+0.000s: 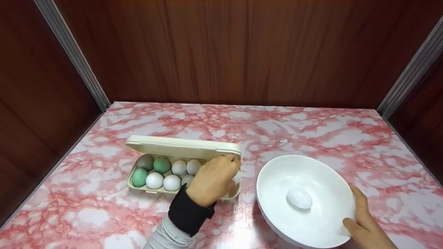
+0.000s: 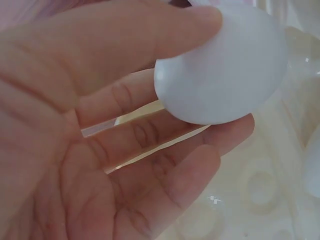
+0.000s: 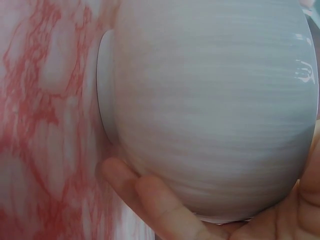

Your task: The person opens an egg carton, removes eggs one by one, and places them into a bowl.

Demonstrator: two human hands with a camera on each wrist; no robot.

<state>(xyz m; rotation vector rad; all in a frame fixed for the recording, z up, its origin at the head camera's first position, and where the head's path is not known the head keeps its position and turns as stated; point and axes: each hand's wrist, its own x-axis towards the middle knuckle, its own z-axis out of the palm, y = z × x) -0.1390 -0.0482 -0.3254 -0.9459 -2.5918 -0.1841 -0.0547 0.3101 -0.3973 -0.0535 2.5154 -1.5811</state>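
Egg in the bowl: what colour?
White. The egg shows best in the head view, inside the white bowl.

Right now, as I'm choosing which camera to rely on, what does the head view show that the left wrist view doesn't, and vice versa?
Only the head view: the white bowl with an egg inside, the right hand gripping its side, and green eggs.

Only the left wrist view: how the left hand pinches a white egg, plus bare cups.

Both: the left hand and the carton.

There are two hands, one bowl, one carton and at least ten eggs.
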